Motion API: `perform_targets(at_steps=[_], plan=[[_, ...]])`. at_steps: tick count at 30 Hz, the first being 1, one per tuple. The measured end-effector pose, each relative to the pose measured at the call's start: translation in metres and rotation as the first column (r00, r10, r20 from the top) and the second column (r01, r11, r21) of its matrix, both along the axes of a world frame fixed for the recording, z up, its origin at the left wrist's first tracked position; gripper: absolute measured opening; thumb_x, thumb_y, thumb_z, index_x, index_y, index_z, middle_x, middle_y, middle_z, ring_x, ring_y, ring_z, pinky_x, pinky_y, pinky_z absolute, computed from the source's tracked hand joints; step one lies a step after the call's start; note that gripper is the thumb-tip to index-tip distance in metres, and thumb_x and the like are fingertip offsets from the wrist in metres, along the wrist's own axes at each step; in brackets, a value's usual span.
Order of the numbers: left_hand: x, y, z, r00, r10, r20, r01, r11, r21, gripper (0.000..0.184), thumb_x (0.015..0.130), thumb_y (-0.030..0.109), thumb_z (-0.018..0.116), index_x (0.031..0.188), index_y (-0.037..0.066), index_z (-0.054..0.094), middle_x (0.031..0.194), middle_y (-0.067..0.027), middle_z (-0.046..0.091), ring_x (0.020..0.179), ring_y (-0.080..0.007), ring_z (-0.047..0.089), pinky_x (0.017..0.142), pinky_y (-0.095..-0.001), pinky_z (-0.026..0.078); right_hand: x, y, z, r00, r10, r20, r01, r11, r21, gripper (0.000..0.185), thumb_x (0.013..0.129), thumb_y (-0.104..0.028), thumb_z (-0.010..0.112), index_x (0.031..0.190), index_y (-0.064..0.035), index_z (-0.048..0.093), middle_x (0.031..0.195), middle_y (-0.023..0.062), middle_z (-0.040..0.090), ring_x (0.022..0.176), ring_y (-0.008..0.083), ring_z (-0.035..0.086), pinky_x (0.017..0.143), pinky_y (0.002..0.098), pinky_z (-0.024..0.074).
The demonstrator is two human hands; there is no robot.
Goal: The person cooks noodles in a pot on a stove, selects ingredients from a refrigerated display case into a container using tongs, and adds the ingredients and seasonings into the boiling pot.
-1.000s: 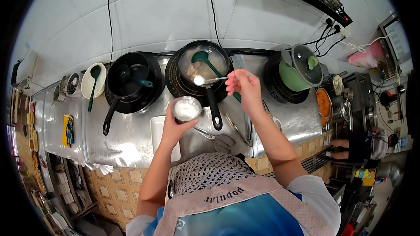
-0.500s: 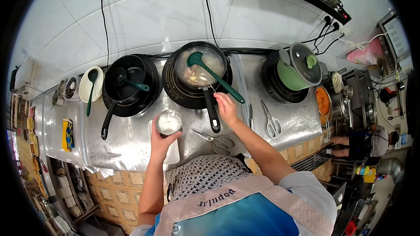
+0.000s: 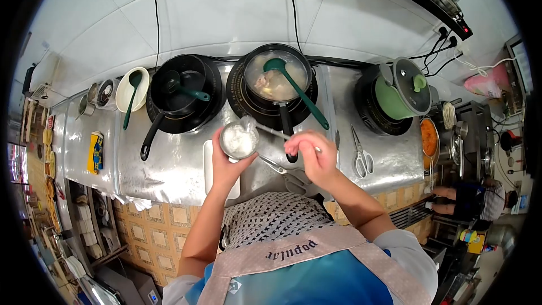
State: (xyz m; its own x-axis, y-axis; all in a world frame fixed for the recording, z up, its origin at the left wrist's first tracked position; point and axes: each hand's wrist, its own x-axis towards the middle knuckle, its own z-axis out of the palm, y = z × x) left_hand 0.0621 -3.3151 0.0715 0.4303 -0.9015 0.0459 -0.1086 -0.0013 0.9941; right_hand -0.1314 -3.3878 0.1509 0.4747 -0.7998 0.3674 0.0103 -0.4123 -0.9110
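Note:
My left hand (image 3: 228, 170) is wrapped round a small round bowl (image 3: 224, 146) of white powder (image 3: 241, 141), above a white tray (image 3: 208, 164). My right hand (image 3: 314, 157) grips a thin metal spoon (image 3: 274, 131), whose tip is over the bowl's far edge. Beyond the hands stands a black saucepan (image 3: 284, 118) of cloudy broth with pale chunks; a dark green ladle (image 3: 305, 101) leans in it. The spoon and my right hand partly cover the pan handle. Scissors (image 3: 292, 182) lie below my hands on the steel counter.
To the left are a black pan (image 3: 151, 137) with a green ladle, a white oval bowl (image 3: 122, 91) and a yellow-blue packet (image 3: 95, 152). On the right stand a green lidded pot (image 3: 392, 99), more scissors (image 3: 360, 158) and an orange-filled basket (image 3: 429, 138). Another person (image 3: 480, 200) is at far right.
My right hand has drawn the spoon back from the saucepan, bringing its tip to the small bowl. My left hand and the bowl have shifted up and right in view; the whole view has shifted too.

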Motion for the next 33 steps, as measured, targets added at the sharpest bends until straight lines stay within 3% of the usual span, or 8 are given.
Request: perform_targets(at_steps=[4, 11, 14, 17, 20, 23, 27, 33], plan=[[-0.008, -0.006, 0.011, 0.998, -0.009, -0.06, 0.008, 1.0, -0.024, 0.088, 0.057, 0.009, 0.081, 0.127, 0.003, 0.028, 0.117, -0.0135, 0.045, 0.109, -0.0209, 0.048, 0.091, -0.0313, 0.041, 0.006, 0.011, 0.019, 0.978, 0.037, -0.204, -0.092, 0.96, -0.264, 0.007, 0.079, -0.001, 0.057, 0.085, -0.0007, 0.059, 0.08, 0.0108, 0.059, 0.07, 0.0235, 0.059, 0.059, 0.0305, 0.0471], [-0.009, -0.001, 0.01, 0.999, -0.021, -0.033, 0.021, 0.999, -0.024, 0.089, 0.057, 0.009, 0.081, 0.127, 0.002, 0.027, 0.118, -0.0139, 0.044, 0.109, -0.0206, 0.048, 0.091, -0.0315, 0.041, 0.014, 0.026, 0.007, 0.966, 0.11, -0.232, -0.189, 0.918, -0.35, 0.012, 0.075, -0.002, 0.062, 0.086, -0.0013, 0.059, 0.084, 0.0103, 0.059, 0.074, 0.0261, 0.059, 0.063, 0.0331, 0.0475], [-0.008, -0.001, 0.007, 0.999, -0.021, -0.039, 0.021, 1.0, -0.015, 0.089, 0.058, 0.009, 0.08, 0.128, 0.002, 0.026, 0.118, -0.014, 0.045, 0.108, -0.0207, 0.048, 0.091, -0.0316, 0.041, 0.017, 0.03, 0.008, 0.973, 0.12, -0.199, -0.187, 0.911, -0.367, 0.007, 0.078, 0.003, 0.056, 0.085, 0.0009, 0.058, 0.079, 0.0122, 0.059, 0.065, 0.0253, 0.058, 0.058, 0.0309, 0.0466], [-0.007, 0.0, 0.008, 0.996, -0.025, -0.083, 0.023, 1.0, -0.019, 0.089, 0.058, 0.008, 0.08, 0.128, 0.002, 0.025, 0.117, -0.0142, 0.045, 0.108, -0.0208, 0.048, 0.091, -0.0315, 0.042, 0.012, 0.031, 0.005, 0.967, 0.14, -0.212, -0.187, 0.958, -0.22, 0.009, 0.077, -0.001, 0.058, 0.087, -0.0008, 0.058, 0.08, 0.011, 0.059, 0.071, 0.0225, 0.06, 0.063, 0.0298, 0.0477], [-0.007, 0.001, 0.011, 0.995, -0.03, -0.09, 0.028, 0.999, -0.023, 0.09, 0.058, 0.007, 0.08, 0.129, 0.002, 0.025, 0.117, -0.0145, 0.045, 0.108, -0.0208, 0.049, 0.09, -0.0316, 0.042, 0.01, 0.031, 0.01, 0.98, 0.137, -0.145, -0.125, 0.988, 0.094, 0.007, 0.085, -0.004, 0.051, 0.085, 0.0004, 0.057, 0.077, 0.0095, 0.06, 0.066, 0.0163, 0.059, 0.06, 0.0264, 0.0472], [-0.007, 0.002, 0.014, 0.998, -0.036, -0.051, 0.035, 0.999, -0.017, 0.09, 0.059, 0.007, 0.08, 0.129, 0.002, 0.025, 0.117, -0.0144, 0.045, 0.108, -0.021, 0.049, 0.091, -0.0317, 0.042, 0.01, 0.024, 0.0, 0.993, 0.076, 0.093, -0.11, 0.883, 0.456, 0.02, 0.093, -0.011, 0.043, 0.084, 0.0005, 0.056, 0.077, 0.0077, 0.06, 0.063, 0.0119, 0.057, 0.056, 0.0235, 0.0454], [-0.008, 0.004, 0.012, 0.996, -0.045, -0.083, 0.044, 0.999, -0.011, 0.09, 0.058, 0.008, 0.08, 0.129, 0.003, 0.025, 0.118, -0.0139, 0.046, 0.109, -0.0217, 0.049, 0.091, -0.0319, 0.042, 0.006, -0.005, -0.003, 0.983, -0.054, 0.176, -0.059, 0.815, 0.576, 0.029, 0.095, -0.022, 0.037, 0.082, -0.0012, 0.054, 0.074, 0.008, 0.059, 0.059, 0.0115, 0.054, 0.051, 0.0224, 0.0421], [-0.006, 0.014, -0.007, 0.994, -0.025, -0.109, 0.033, 0.997, 0.066, 0.09, 0.057, 0.011, 0.082, 0.128, 0.003, 0.027, 0.118, -0.014, 0.046, 0.11, -0.0217, 0.048, 0.092, -0.0324, 0.042, -0.002, -0.077, -0.027, 0.979, -0.2, 0.042, 0.156, 0.861, 0.484, 0.024, 0.093, -0.02, 0.042, 0.084, -0.0019, 0.056, 0.071, 0.0049, 0.058, 0.058, 0.0097, 0.054, 0.049, 0.0212, 0.0413]])
